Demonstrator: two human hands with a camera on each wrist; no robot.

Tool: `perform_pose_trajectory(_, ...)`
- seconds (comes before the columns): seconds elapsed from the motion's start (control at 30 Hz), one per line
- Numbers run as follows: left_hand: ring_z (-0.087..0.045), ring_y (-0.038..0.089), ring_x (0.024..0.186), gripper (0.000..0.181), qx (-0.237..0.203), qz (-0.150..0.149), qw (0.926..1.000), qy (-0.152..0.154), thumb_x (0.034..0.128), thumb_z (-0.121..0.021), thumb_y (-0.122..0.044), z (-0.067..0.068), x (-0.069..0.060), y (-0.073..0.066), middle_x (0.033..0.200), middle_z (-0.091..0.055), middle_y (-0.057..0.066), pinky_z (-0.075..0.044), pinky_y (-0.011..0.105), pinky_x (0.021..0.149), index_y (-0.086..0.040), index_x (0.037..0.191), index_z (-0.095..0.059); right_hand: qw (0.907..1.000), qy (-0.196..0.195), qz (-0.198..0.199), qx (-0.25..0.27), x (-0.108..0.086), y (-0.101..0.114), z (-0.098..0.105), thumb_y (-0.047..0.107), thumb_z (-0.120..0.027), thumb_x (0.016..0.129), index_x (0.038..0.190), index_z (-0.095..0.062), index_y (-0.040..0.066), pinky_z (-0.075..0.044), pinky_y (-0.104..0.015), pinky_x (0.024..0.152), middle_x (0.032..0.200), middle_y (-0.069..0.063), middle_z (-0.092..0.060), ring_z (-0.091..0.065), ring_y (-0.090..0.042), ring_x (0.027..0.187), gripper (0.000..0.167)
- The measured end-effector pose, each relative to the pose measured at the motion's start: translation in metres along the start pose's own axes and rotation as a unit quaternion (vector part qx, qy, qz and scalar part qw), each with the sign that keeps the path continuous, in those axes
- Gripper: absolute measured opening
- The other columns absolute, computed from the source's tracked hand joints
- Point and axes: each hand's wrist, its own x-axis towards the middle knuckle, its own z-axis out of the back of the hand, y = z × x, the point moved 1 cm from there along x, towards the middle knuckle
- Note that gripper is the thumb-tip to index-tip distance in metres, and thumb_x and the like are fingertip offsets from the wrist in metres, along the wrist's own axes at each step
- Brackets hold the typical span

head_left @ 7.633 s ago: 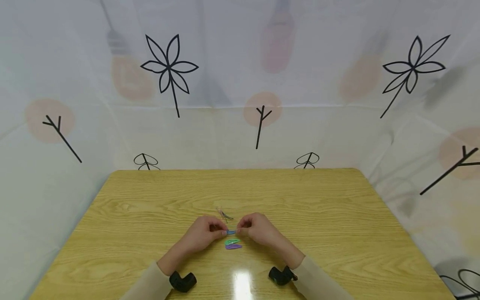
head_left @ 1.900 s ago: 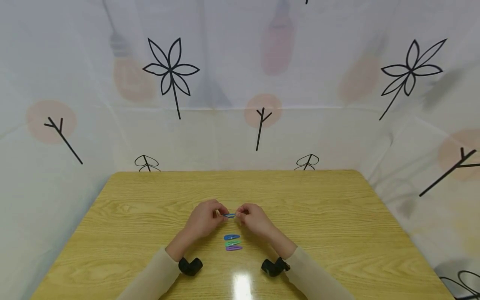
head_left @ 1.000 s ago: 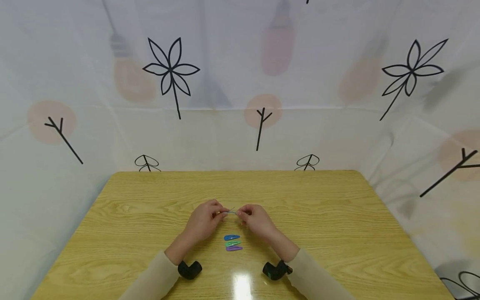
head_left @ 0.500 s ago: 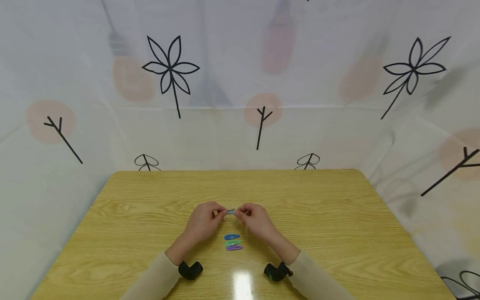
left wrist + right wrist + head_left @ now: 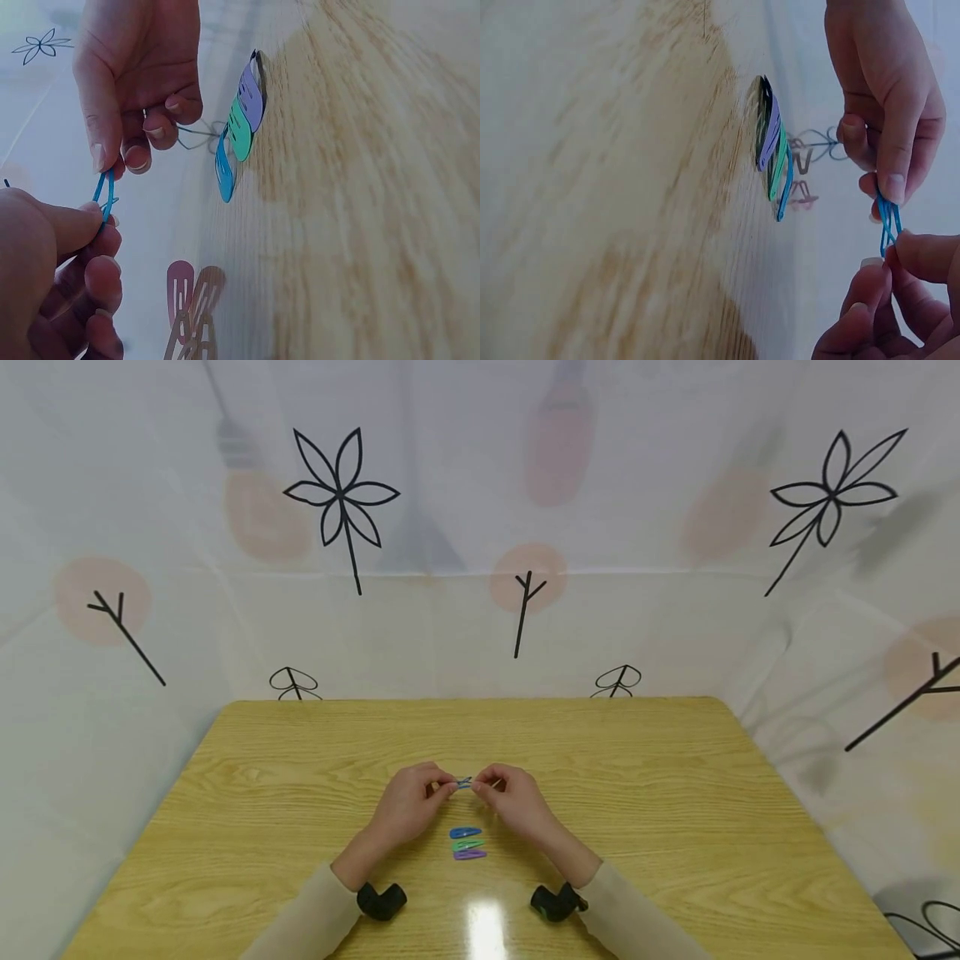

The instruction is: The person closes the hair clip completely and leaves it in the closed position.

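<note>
Between the fingertips of my two hands is a light blue snap hair clip, its narrow strips bowed apart in the wrist views. My left hand pinches one end with thumb and finger; my right hand pinches the other. The clip is held above the table, partly covered by the fingers. Nearer the body, a blue hair clip, a green hair clip and a purple hair clip lie close together in a row.
At the bottom of the left wrist view are a pinkish-red hair clip and a brownish clip shape beside it. The wooden table meets a patterned cloth behind and at both sides.
Several seconds ago both hands held the blue clip just beyond the green one; it now lies in the row. The hands have moved farther out, turning and flexing another light blue clip.
</note>
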Motion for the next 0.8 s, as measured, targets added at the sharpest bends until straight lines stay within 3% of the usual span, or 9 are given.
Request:
perform_pose_trajectory(0.2,-0.048,0.004,0.061,0.007,0.0,-0.004,1.0,0.002,0.0942,-0.071,-0.018,-0.0002,0.0003,0.0,0.08,-0.061,-0.015,-0.043,0.025,0.055,-0.017,0.095,-0.078,1.0,0.001,0.0,0.002,0.0004,-0.0017,0.0009,0.015,-0.064,0.099,0.097,-0.069,0.003,-0.045,-0.026,0.056,0.085,-0.014,-0.065,-0.059,-0.031,0.072,0.013)
perform_pose_trajectory(0.47,-0.048,0.004,0.062,0.007,-0.005,-0.008,0.9999,0.008,0.0946,-0.07,-0.018,0.0011,0.0,-0.0015,0.081,-0.061,-0.014,-0.043,0.025,0.056,-0.017,0.095,-0.077,1.0,-0.004,0.005,-0.004,0.0017,-0.0048,0.0008,0.016,-0.065,0.098,0.096,-0.068,0.006,-0.045,-0.026,0.056,0.084,-0.012,-0.064,-0.056,-0.021,0.068,0.01)
perform_pose_trajectory(0.63,-0.048,0.005,0.062,0.008,-0.009,-0.011,0.9998,0.015,0.0952,-0.069,-0.017,0.0013,-0.0004,-0.001,0.081,-0.06,-0.014,-0.043,0.025,0.056,-0.016,0.096,-0.077,0.9999,-0.009,0.012,-0.004,0.0028,-0.0084,-0.0001,0.015,-0.066,0.098,0.103,-0.067,0.008,-0.048,-0.026,0.058,0.088,-0.004,-0.062,-0.058,-0.021,0.07,0.009)
perform_pose_trajectory(0.8,-0.048,0.005,0.063,0.008,-0.009,-0.014,0.9997,0.017,0.0955,-0.069,-0.017,0.0016,-0.0004,-0.0017,0.082,-0.061,-0.014,-0.043,0.025,0.057,-0.016,0.097,-0.077,0.9998,0.003,0.02,0.006,0.0029,-0.0093,0.0003,0.015,-0.063,0.099,0.116,-0.065,0.006,-0.049,-0.027,0.062,0.095,-0.004,-0.061,-0.059,-0.021,0.075,0.019)
